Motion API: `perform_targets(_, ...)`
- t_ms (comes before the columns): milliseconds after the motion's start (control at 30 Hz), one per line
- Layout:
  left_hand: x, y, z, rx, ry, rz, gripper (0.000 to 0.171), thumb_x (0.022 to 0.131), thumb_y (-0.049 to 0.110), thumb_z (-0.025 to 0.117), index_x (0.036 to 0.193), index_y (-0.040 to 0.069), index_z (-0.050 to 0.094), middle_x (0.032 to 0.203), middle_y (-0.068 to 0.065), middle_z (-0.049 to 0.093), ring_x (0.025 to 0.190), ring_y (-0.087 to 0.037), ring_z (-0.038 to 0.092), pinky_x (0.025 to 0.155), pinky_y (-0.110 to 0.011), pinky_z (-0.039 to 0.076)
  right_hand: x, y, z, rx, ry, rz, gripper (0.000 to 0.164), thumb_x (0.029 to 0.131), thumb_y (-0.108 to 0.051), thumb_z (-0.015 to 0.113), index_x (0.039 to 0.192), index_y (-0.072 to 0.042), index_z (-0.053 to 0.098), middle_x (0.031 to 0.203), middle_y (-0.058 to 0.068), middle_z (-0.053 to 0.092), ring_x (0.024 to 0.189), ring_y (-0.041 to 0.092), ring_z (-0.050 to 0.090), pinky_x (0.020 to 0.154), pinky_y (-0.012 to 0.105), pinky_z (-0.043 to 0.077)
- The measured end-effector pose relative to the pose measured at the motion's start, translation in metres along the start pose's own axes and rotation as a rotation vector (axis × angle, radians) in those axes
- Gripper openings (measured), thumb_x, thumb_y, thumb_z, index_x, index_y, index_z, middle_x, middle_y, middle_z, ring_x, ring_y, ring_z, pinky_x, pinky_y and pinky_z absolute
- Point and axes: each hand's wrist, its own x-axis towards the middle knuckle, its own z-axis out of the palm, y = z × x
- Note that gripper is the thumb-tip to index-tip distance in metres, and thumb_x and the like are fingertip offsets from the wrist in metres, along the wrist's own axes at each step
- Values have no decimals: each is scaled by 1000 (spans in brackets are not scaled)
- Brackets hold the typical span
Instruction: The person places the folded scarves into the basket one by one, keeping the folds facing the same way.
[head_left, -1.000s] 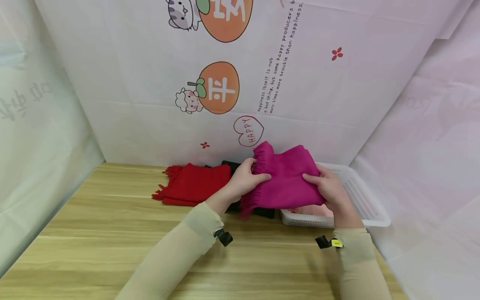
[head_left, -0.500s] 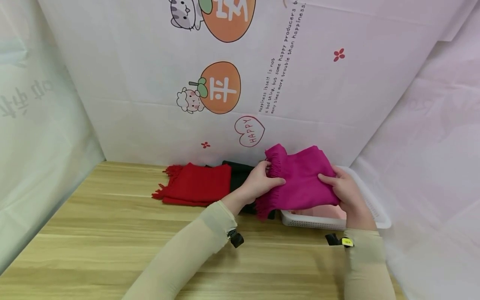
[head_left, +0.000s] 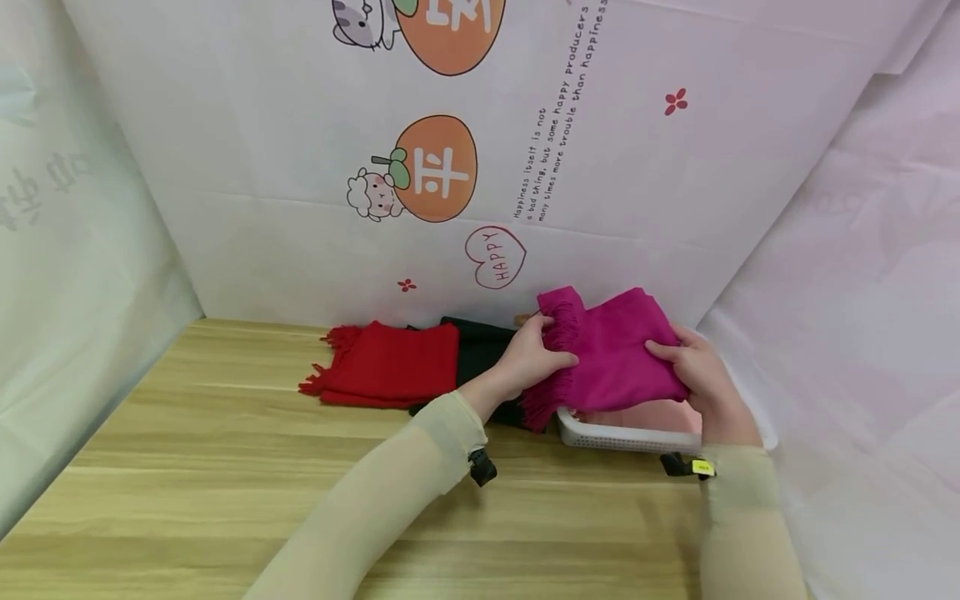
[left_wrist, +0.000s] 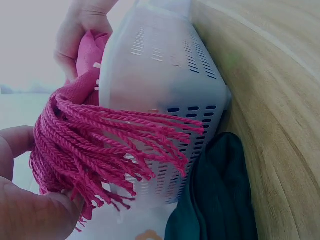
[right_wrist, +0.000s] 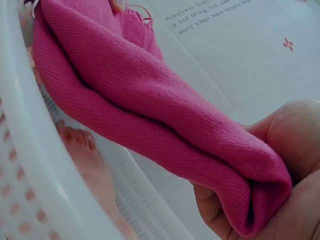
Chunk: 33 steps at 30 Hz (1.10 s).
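Observation:
A folded magenta scarf [head_left: 618,354] with twisted fringe [left_wrist: 75,140] is held up between both hands, over the white perforated basket [head_left: 622,439]. My left hand [head_left: 531,360] pinches its fringed end, thumb on the near face. At the other end my right hand [head_left: 701,371] grips the folded edge, thumb in front and fingers behind, as the right wrist view shows. Inside the basket lies a pink fringed cloth [right_wrist: 90,160], partly covered by the scarf in the head view.
A folded red scarf [head_left: 397,367] lies left on the wooden table [head_left: 225,483]. Beside it a dark green folded cloth [left_wrist: 220,195] rests close to the basket's left side. A printed white sheet [head_left: 300,125] rises behind the table, and a pale sheet [head_left: 862,333] hangs at the right.
Both hands have moved to the right with the magenta scarf, which now sits farther over the basket. More of the dark green cloth shows. The red scarf stays where it was.

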Motion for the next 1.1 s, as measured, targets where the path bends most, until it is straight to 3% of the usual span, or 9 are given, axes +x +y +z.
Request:
perform_targets(167, 4, 1, 12, 48, 7, 15, 75, 90, 22, 79, 152, 8, 39, 152, -9, 47, 136, -23, 47, 108, -43, 45, 1, 0, -16, -23, -8, 29, 72, 98, -26, 71, 160, -13, 35, 115, -4, 64, 81, 14, 73, 72, 30, 60)
perform_targets(367, 6, 0, 26, 118, -11, 32, 73, 90, 21, 78, 152, 9, 40, 149, -7, 50, 133, -20, 50, 107, -40, 46, -1, 3, -36, -11, -8, 64, 75, 98, -26, 71, 161, -12, 31, 109, -6, 68, 78, 15, 73, 70, 32, 61)
perform_targets(800, 13, 0, 33, 319, 5, 106, 67, 92, 13, 75, 151, 9, 42, 146, -7, 54, 132, -18, 52, 109, -33, 44, 6, 19, -58, 36, -11, 113, 66, 100, -23, 68, 158, -14, 38, 100, -2, 73, 75, 18, 74, 69, 33, 61)
perform_targets(1100, 18, 2, 39, 323, -3, 155, 66, 93, 15, 75, 150, 11, 42, 144, -6, 55, 130, -17, 53, 107, -33, 45, 6, 20, -73, 112, -35, 117, 75, 102, -22, 65, 164, -18, 24, 107, -5, 73, 77, 17, 73, 69, 32, 60)
